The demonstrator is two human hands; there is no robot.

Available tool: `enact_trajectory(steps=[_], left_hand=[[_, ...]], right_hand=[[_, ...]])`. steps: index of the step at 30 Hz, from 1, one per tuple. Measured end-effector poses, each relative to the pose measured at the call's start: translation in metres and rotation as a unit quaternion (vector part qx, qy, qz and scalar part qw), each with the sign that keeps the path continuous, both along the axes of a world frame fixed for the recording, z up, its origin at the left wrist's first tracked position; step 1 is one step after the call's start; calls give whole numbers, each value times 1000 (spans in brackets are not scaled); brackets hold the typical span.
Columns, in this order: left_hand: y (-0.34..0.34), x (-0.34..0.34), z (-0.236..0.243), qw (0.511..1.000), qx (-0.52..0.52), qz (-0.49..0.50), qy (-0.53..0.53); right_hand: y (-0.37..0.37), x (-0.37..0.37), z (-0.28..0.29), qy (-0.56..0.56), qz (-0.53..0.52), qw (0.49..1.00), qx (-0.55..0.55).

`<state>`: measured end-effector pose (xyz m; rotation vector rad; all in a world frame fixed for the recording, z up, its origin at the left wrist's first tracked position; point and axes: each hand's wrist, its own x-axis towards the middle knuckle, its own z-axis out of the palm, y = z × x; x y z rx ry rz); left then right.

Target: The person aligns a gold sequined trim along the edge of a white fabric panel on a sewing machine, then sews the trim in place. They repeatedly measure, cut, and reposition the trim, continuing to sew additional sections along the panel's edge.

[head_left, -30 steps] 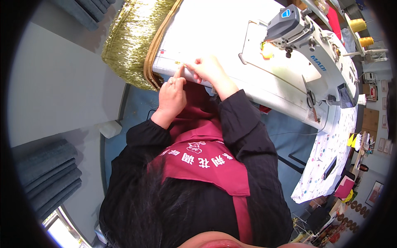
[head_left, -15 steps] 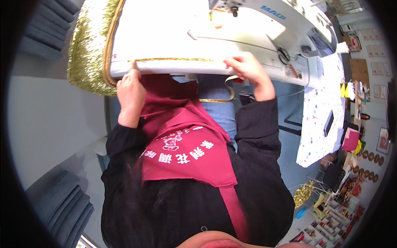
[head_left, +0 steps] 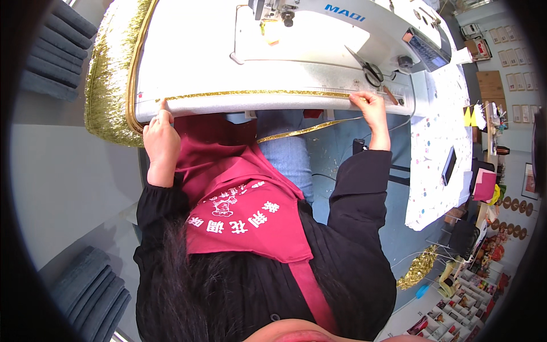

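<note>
Gold sequin ribbon (head_left: 253, 92) stretches along the front edge of the white sewing table (head_left: 194, 68), over a printed ruler strip at the right. My left hand (head_left: 162, 142) pins its left end with an extended index finger, the other fingers curled. My right hand (head_left: 372, 117) is closed in a pinch on the ribbon near the table's right part; a loose length (head_left: 307, 129) hangs below it. Gold tinsel fringe (head_left: 105, 80) with braided edging drapes over the table's left end. Black scissors (head_left: 370, 74) lie behind my right hand.
A sewing machine (head_left: 376, 25) stands on the table's back right. A dotted white cloth (head_left: 427, 171) carrying a dark rectangular object (head_left: 449, 165) covers the surface to my right. Grey folded curtains (head_left: 57, 45) hang left. Shelves and a gold bundle (head_left: 419, 268) are at lower right.
My hands, together a second ago, are now far apart, right hand moved rightward, with the ribbon drawn out straight between them. The whole view has shifted and turned.
</note>
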<state>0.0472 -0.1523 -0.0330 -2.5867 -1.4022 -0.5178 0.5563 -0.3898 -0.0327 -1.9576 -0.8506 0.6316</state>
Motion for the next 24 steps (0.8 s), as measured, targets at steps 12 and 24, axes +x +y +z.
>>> enact_trajectory(steps=[12, 24], left_hand=[[-2, -1, 7, 1000, -16, -11, -9], [1, -4, 7, 998, -47, -7, -34]], right_hand=[[1, -11, -7, -80, -61, 995, 13], [1, -11, -18, -245, -51, 967, 37]])
